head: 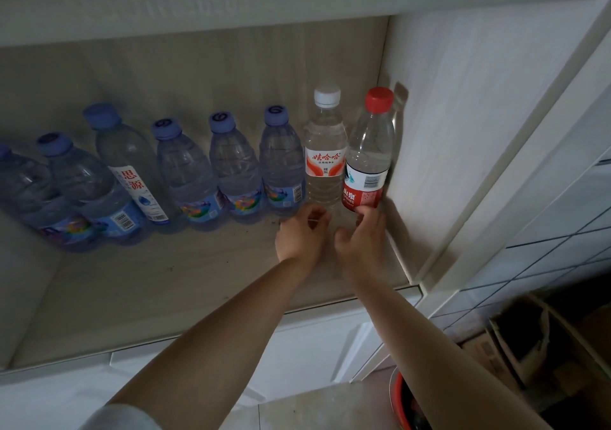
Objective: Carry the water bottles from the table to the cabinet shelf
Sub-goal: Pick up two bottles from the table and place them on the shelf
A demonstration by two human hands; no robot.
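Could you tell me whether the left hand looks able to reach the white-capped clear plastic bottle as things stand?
Probably yes: the left hand is already at the base of the white-capped clear plastic bottle, with nothing between them.

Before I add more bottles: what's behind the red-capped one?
Behind the red-capped bottle only the wooden back panel and its shadow show, with the side wall beside it. The hands cover both bottles' bases.

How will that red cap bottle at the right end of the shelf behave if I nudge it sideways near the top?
The red-capped bottle is tall and slim, so a high push probably tips it rather than slides it. It looks filled to about the shoulder, so probably heavy for its size. The cabinet wall close on its right should catch it; leftward it would likely knock the white-capped bottle.
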